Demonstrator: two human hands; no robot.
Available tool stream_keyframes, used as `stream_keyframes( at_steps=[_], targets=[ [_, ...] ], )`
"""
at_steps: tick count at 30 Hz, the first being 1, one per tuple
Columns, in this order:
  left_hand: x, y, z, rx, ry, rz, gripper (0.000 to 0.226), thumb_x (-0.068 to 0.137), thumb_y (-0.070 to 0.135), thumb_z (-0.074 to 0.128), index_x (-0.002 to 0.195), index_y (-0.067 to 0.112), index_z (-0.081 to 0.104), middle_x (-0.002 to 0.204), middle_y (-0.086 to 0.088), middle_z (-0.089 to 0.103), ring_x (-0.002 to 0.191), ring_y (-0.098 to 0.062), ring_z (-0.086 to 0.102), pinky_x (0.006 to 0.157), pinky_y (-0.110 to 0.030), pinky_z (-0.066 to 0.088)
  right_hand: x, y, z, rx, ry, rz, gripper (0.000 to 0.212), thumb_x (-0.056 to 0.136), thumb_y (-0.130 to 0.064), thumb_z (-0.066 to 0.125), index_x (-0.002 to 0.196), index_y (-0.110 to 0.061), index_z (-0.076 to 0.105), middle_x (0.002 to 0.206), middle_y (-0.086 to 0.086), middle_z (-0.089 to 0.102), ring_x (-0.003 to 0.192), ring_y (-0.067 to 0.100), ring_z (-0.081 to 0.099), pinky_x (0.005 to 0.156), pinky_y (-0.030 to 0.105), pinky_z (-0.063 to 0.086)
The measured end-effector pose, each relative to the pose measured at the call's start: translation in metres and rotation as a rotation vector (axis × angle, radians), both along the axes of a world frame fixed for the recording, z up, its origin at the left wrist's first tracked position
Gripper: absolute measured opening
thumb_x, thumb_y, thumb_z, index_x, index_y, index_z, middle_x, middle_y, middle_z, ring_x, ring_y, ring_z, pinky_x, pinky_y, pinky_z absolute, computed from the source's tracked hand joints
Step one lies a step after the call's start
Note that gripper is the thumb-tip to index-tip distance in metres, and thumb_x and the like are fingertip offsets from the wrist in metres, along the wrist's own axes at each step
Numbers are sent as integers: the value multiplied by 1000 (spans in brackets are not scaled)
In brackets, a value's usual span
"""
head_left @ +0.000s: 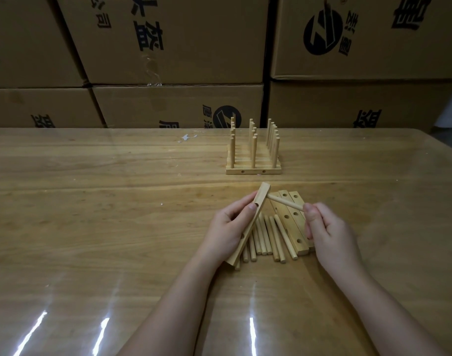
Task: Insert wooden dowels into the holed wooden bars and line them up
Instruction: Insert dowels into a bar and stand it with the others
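My left hand [227, 227] grips holed bar [248, 224]; right hand [330, 232] pinches dowel [284, 201], tip at bar's top hole. Mid-insert; next: align w/ hole, push straight in.

bars [291, 219]: pale natural wood, dark round holes | dowels [264, 236]: same pale tan | bench [91, 201]: honey-brown, streaked grain, glossy white glare stripes | cartons [168, 39]: brown cardboard, black printed characters and round logo
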State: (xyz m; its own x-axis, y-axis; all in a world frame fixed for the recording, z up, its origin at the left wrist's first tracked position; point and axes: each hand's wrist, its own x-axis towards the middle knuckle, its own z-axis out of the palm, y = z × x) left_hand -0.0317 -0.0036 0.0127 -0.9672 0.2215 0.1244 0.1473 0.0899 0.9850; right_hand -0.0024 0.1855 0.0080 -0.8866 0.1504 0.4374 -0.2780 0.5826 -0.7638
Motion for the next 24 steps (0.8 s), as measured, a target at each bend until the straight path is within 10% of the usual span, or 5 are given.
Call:
stream_keyframes(
  at_steps=[10,15,24],
  targets=[
    [2,3,0,-31,33,-9,31,97,30,50,124,46,54,113,33,58,106,20,50,79,1,40,-1,-3,-1,-173,-28,44,37,88,-49,34,74,-22,55,59,-1,55,49,3,50,46,17,41],
    [-2,1,-2,40,-30,124,20,96,34,51,109,43,63,103,14,68,93,-2,63,78,-22,50,-1,-3,1,-211,-20,77,35,87,-56,27,96,-33,51,73,-1,60,65,7,56,62,28,48],
    [-9,-5,-1,307,-158,282,28,99,32,45,106,17,67,69,1,64,60,-8,60,52,-20,49,5,-11,-2,402,-87,108,22,86,-40,47,100,-32,63,82,-27,47,84,-4,42,76,24,34]
  ],
)
